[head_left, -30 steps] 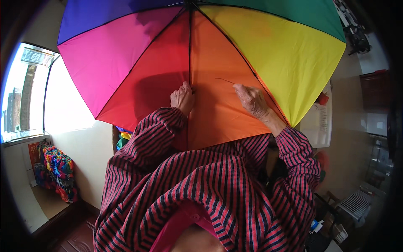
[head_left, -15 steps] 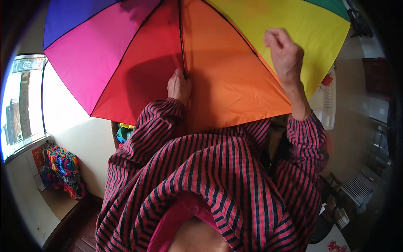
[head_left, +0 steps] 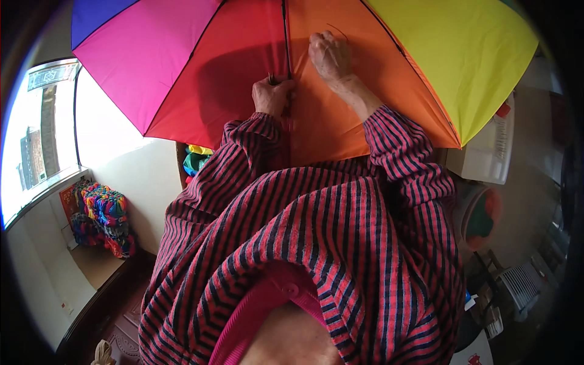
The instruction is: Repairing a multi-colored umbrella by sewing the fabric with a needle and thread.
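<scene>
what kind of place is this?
Probably an indoor workroom or small umbrella workshop. The hands work on an open rainbow umbrella, a pile of folded colourful umbrellas sits below a window, and a white plastic bin stands at right.

Open rainbow umbrella [head_left: 182, 67] fills upper frame, panels purple, pink, red, orange, yellow; left hand [head_left: 272, 97] closed around a dark rib [head_left: 286, 36] at the red/orange seam, right hand [head_left: 330, 56] resting on the orange panel just right of that rib, a thin thread [head_left: 338, 30] curving off above it. Both forearms in red-and-navy striped sleeves [head_left: 401, 158]. Left: bright window [head_left: 36, 134], pile of multicoloured folded umbrellas [head_left: 103, 213] on the sill below; right: white plastic container [head_left: 490, 152] beside the yellow panel's edge.
</scene>
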